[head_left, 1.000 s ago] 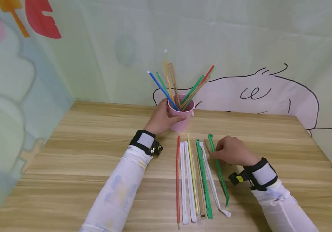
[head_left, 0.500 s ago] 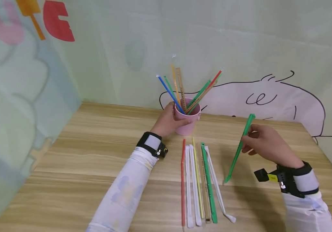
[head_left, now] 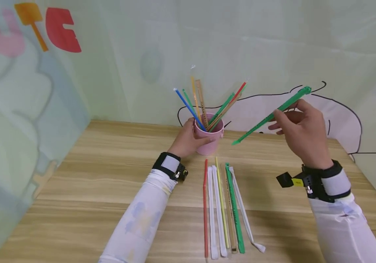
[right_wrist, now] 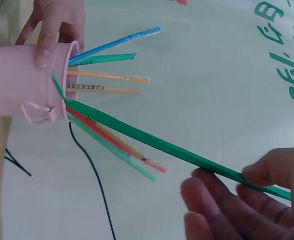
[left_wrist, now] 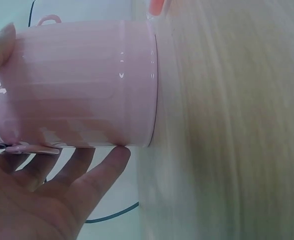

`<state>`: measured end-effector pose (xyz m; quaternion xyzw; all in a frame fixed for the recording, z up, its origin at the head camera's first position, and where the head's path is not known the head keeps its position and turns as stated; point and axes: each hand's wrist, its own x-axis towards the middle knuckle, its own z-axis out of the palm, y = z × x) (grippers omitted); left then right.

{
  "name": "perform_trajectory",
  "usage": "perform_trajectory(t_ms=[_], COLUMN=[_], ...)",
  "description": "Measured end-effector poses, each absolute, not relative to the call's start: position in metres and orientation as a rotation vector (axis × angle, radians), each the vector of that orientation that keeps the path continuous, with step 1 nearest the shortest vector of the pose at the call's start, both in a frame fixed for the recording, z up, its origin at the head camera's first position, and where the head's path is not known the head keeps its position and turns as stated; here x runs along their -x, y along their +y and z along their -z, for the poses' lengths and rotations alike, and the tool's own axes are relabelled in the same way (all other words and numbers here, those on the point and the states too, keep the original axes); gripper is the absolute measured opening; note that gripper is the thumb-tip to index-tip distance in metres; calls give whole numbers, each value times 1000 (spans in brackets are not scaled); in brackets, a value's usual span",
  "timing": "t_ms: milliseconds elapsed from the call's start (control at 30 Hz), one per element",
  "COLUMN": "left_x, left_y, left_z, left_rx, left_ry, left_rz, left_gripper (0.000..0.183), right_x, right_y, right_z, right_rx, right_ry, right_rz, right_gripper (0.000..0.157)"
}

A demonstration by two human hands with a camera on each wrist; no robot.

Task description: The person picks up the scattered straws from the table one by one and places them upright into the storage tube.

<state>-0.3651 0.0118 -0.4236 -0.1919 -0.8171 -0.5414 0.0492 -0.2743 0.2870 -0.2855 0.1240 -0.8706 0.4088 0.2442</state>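
Note:
A small pink metal bucket (head_left: pixel 208 147) stands upright toward the back of the table, with several wrapped straws (head_left: pixel 201 104) fanning out of its mouth. My left hand (head_left: pixel 188 140) grips its left side, thumb across the front; in the left wrist view the fingers (left_wrist: pixel 104 170) lie along its wall. Up in the air to the right, my right hand (head_left: pixel 304 128) pinches a green wrapped straw (head_left: pixel 263 122) between thumb and fingers. The straw slants, its lower end pointing left toward the bucket but apart from it in the head view.
On the wooden table (head_left: pixel 125 175), a row of straws lies in front of the bucket: a red straw (head_left: pixel 205 212), white wrapped straws (head_left: pixel 212 215), a yellow straw (head_left: pixel 222 204), a brown one (head_left: pixel 231 219) and another green straw (head_left: pixel 235 212). A printed cloth (head_left: pixel 125 54) hangs behind.
My right hand has picked the green straw up from the right end of the row, raised it and tilted it toward the bucket. The left hand still holds the bucket in place.

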Motion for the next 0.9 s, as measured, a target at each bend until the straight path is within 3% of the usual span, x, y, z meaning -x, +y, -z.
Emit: perform_trajectory(t_ms=[467,900], left_x=[367,369], left_y=[14,16], left_z=[424,423], left_rx=[554,573], left_ry=[-2512,-2514], left_rz=[1657,1635], left_gripper=[86,87], right_x=[316,348], right_y=[243,221], right_z=[273,317], right_rx=[-390,-301], right_ry=[-2295,-2522], right_rz=[-1180,-1201], right_gripper=[28,27])
